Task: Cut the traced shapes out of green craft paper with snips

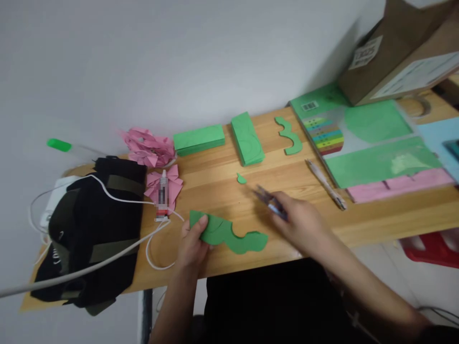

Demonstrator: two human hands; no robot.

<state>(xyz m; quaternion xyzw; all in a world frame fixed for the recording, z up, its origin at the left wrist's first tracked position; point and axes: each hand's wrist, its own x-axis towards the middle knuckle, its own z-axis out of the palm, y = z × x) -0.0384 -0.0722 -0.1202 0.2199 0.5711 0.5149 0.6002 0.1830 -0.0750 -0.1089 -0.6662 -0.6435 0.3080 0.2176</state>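
Observation:
My left hand pinches the left end of a green paper piece with a wavy cut edge, near the front of the wooden table. In my right hand is a pair of scissors, pointing left and slightly blurred; my fingers hide much of the handles. A small green paper scrap lies just beyond the scissors' tips. Farther back are two stacks of folded green paper, one lying sideways and one with drawn curves. A wavy green cutout lies to their right.
A pen lies beside a green paper pack with pink strips at its front. Behind stands a cardboard box. Leftward are pink paper flowers, a glue tube, a black bag and a white cable.

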